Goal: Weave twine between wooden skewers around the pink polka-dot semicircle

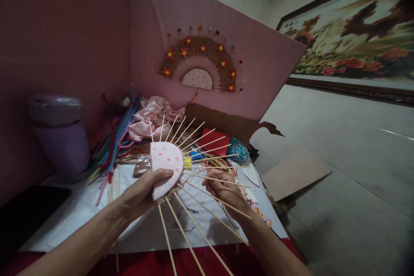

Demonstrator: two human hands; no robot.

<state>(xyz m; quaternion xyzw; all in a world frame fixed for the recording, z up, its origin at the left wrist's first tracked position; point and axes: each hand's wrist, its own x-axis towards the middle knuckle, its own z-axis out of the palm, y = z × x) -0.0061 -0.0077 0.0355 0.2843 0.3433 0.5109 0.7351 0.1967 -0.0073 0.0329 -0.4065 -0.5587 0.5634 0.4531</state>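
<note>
Half-disc (pixel 166 164), pink fabric with red dots, wooden sticks (pixel 194 136) fanned from edge, held above white-covered table (pixel 80 207). Gripped by left hand (pixel 140 196). Thin strand pinched among sticks by right hand (pixel 224 189).

Pink fan centre (pixel 166 161) w/ red dots — purple jar (pixel 60 133)

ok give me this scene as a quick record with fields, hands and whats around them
left hand: grips the pink dotted half-disc with its fan of wooden sticks
right hand: fingers among the sticks on the right side of the fan
table: white cover, littered with craft stuff
behind the fan: pink cloth, pipe cleaners, blue yarn ball
left edge: purple jar
on the pink board: finished fan with red flowers
</note>
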